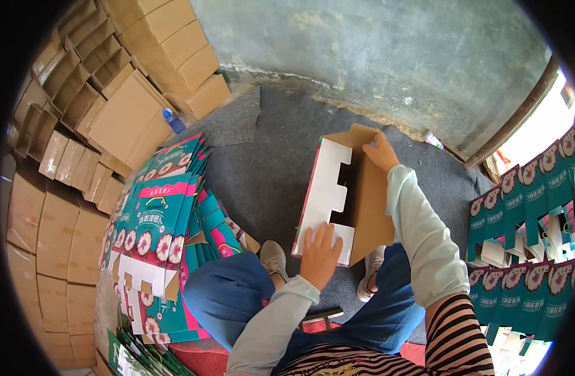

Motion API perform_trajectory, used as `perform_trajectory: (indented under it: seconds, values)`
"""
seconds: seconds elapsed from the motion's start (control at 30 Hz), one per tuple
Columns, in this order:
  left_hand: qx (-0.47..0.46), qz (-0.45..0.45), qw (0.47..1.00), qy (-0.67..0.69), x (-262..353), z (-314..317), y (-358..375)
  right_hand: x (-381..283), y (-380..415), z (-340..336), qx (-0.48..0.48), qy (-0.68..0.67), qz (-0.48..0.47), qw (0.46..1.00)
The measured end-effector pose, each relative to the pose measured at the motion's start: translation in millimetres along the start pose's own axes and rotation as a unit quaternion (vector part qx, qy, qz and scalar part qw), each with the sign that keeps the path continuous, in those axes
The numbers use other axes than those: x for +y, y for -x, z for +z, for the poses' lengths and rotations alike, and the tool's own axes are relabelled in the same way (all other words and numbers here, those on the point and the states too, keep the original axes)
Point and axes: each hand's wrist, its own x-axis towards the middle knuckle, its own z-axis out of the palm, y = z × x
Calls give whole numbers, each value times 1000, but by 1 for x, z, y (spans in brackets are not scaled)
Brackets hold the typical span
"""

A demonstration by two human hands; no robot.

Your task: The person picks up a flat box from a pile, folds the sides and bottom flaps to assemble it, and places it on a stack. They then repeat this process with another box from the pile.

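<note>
Carton: an open carton (pixel 373 213), white-flapped on its left and plain brown inside, is standing tilted over the middle of the floor (pixel 237 169), in front of the knees; I cannot tell whether its underside is touching the floor.
Left hand: the left hand (pixel 319 262) is resting on the lower end of the carton's white flaps; its fingers are lying extended and slightly apart, not curling round anything.
Right hand: the right hand (pixel 382 155) is gripping the carton's far brown edge, the fingers and thumb closing on the cardboard.
Wearer: pale sleeves (pixel 419 219) are covering the forearms; blue trousers (pixel 228 294) are showing at both knees, with light shoes (pixel 274 258) resting on the floor between them.
Printed pile: flattened teal and pink cartons (pixel 146 219) are lying in an overlapping heap near the floor's left edge, showing round flower-like pictures.
Left edge: brown boxes (pixel 52 250) are rising in stacks; a blue bottle (pixel 173 121) is leaning near the floor's far left corner.
Far edge: a worn grey-green wall (pixel 375 56) is bordering the floor.
Right edge: more teal printed cartons (pixel 538 188) are standing in two rows, near a bright opening (pixel 541 125).
</note>
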Motion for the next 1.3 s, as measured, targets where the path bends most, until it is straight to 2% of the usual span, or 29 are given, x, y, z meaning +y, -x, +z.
perform_trajectory:
  seconds: [0.07, 0.1, 0.2, 0.33, 0.43, 0.5, 0.53, 0.67, 0.77, 0.87, 0.97, 1.03, 1.1, 1.17, 1.2, 1.3]
  values:
    - [-10, 0, 999, 35, 3, 8, 7, -9, 4, -7, -95, 45, -5, 994]
    - [-1, -27, 999, 45, 5, 11, 10, -15, 7, -14, -140, 69, -7, 988]
    - [14, -89, 993, 72, 24, -11, 12, -28, 22, -18, -212, 140, -89, 963]
    - [8, -103, 994, 27, 42, -11, 18, -35, 49, -12, -151, 330, -78, 928]
    - [9, -92, 995, -37, 43, 1, 26, -29, 58, -24, -137, 321, -112, 931]
    - [19, -73, 995, -70, 30, 6, 38, -34, 72, -35, -160, 347, -98, 919]
    - [21, -93, 995, -40, 24, -5, 41, -39, 78, -43, -169, 361, -91, 913]
    - [-18, -54, 998, 17, -5, -31, 60, -45, 107, -70, -265, 392, -58, 879]
    - [6, -42, 993, 112, -3, -39, 63, -45, 110, -80, -307, 343, 8, 888]
    - [38, -79, 985, 148, 7, -25, 59, -28, 93, -91, -361, 160, 165, 904]
    - [37, -210, 959, 188, 17, -6, 62, -16, 90, -87, -373, 124, 190, 900]
    - [146, -217, 946, 191, 22, 1, 54, -17, 103, -83, -324, 185, 59, 926]
    - [260, -204, 930, 160, 25, 5, 49, -24, 121, -75, -277, 232, -100, 927]
    - [198, -162, 965, 65, 20, 2, 52, -26, 140, -69, -225, 250, -273, 901]
    - [163, -135, 977, 20, 19, 0, 52, -28, 148, -67, -234, 260, -301, 887]
    - [2, -77, 997, 27, 24, -8, 50, -28, 161, -63, -233, 296, -370, 849]
